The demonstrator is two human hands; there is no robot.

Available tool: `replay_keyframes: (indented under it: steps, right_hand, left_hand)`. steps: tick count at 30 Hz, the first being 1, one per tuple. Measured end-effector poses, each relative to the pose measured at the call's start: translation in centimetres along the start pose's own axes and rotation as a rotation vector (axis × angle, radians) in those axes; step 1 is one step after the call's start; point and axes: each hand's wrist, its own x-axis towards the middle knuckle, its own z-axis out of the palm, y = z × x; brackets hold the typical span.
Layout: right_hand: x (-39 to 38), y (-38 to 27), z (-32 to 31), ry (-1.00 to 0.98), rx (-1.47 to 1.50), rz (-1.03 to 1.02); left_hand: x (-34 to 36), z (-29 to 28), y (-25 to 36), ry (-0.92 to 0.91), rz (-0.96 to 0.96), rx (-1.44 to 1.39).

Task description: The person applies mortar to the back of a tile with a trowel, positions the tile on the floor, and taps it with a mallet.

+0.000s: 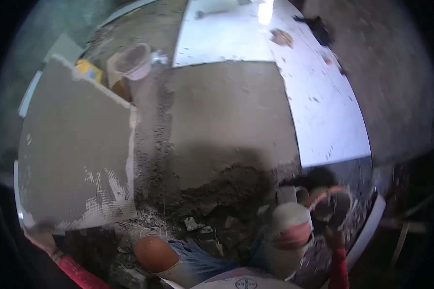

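Fingers of the left hand (pixel 42 242) are meeting the mortar-coated tile (pixel 77 139) at eight o'clock, probably steadying its corner; the tile is lying at nine, coated face up — likely sparing the mortar (pixel 103 192). The right hand (pixel 336 239) is hanging near the orange-rimmed bucket (pixel 319 196) at four — I cannot tell whether either hand's fingers are spread or pinching.

Rough grey-brown dirt floor (pixel 152 120); on it, smooth grey mortar bed (pixel 231 106), glossy white tiles (pixel 222 41), pale broken rubble (pixel 191 223), round orange-rimmed bucket (pixel 319 196).
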Motion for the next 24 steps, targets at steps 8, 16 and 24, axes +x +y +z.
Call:
replay_keyframes:
  steps: [8, 16, 24]
  right_hand:
    - [-0.8, -1.6, -4.4, 0.1, 0.392, -0.02]
    - [-3.1, 2.9, -0.2, 0.09, 0.713, -0.033]
    - [-4.8, -1.2, -5.0, 0.27, 1.037, 0.093]
  left_hand:
    - [-4.2, 11.7, -0.2, 0.228, 0.1, 0.198]
    - [-3.9, 13.9, -0.9, 0.154, 0.099, 0.198]
    - [2.2, -3.1, 0.0, -0.194, 0.388, 0.933]
